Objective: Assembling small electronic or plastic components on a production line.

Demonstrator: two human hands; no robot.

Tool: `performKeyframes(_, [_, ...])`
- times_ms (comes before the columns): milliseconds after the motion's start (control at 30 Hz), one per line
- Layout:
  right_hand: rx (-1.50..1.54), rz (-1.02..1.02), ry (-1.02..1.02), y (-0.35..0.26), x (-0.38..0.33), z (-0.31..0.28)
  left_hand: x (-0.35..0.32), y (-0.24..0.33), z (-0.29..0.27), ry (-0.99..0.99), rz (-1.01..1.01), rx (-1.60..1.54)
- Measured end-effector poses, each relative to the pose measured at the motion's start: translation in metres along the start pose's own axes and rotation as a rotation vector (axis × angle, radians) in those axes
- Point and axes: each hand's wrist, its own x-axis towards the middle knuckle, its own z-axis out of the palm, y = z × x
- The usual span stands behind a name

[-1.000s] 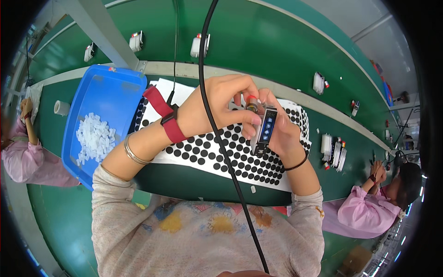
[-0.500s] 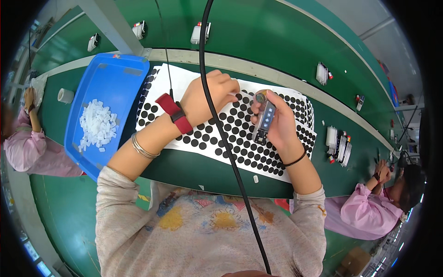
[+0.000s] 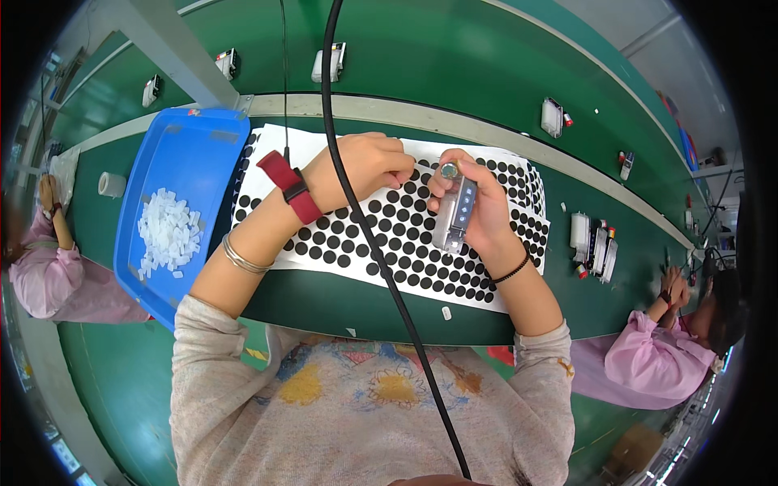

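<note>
My right hand [image 3: 485, 212] is wrapped round a small handheld device [image 3: 459, 212] with a clear casing, a dark strip of pale symbols and a round metal end pointing up. Just left of it, my left hand [image 3: 366, 172] is closed, its fingertips curled down over the sheet; anything they pinch is hidden. Beneath both hands lie white sheets of round black stickers [image 3: 413, 267], with dots partly peeled away in places. A dark red band with a black buckle [image 3: 290, 188] circles my left wrist.
A blue tray [image 3: 190, 134] holding a heap of translucent white pieces [image 3: 168, 231] stands at left, near a white tape roll [image 3: 111, 185]. More devices [image 3: 593, 247] lie at right and along the green belt [image 3: 438, 69]. A black cable [image 3: 381, 263] hangs across the view. Co-workers sit either side.
My left hand has drawn slightly left and its fingers have curled in. The device in my right hand has turned a little. Units on the far belt sit slightly further left.
</note>
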Motion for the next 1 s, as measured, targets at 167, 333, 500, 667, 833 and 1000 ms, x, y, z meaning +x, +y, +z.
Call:
performKeyframes(167, [0.012, -0.011, 0.024, -0.001, 0.000, -0.001, -0.006, 0.000, 0.002, 0.069, 0.108, 0.134])
performKeyframes(333, [0.024, -0.011, 0.027, 0.000, 0.000, 0.000, -0.003, 0.007, -0.007, 0.160, -0.048, -0.221])
performKeyframes(500, [-0.011, -0.026, 0.045, -0.001, -0.003, -0.002, 0.012, 0.042, -0.001, 0.282, -0.153, -0.423])
performKeyframes(667, [-0.005, -0.042, 0.046, -0.003, -0.005, -0.002, 0.024, 0.044, 0.008, 0.357, -0.055, -0.228])
performKeyframes(833, [-0.001, -0.028, 0.072, -0.006, -0.006, 0.001, 0.027, 0.044, 0.011, 0.381, -0.085, -0.239])
performKeyframes(1000, [-0.001, -0.054, 0.068, -0.005, -0.007, 0.001, 0.028, 0.048, 0.012, 0.369, -0.128, -0.259])
